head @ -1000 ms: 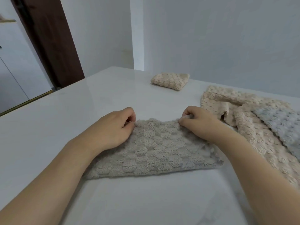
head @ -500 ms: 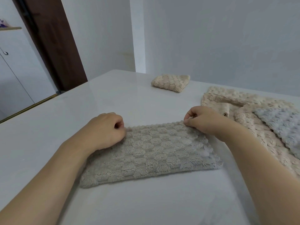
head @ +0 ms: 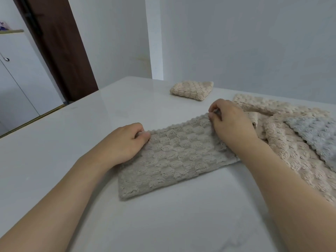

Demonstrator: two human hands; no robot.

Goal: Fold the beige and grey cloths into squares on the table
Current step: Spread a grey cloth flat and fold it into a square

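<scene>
A grey-beige textured cloth (head: 174, 157) lies folded as a rectangle on the white table (head: 72, 135) in front of me. My left hand (head: 125, 142) pinches its far left corner. My right hand (head: 229, 122) pinches its far right corner, fingers curled over the scalloped edge. A small folded beige cloth (head: 191, 90) sits farther back on the table. To the right is a pile of loose beige cloths (head: 291, 148) with a blue-grey cloth (head: 316, 135) on top.
A white wall stands close behind the table. A dark brown door frame (head: 60, 51) and white cabinet (head: 16, 79) are at the left beyond the table edge.
Both hands have spread apart along the far edge, stretching the cloth wider and flatter. The view has shifted slightly.
</scene>
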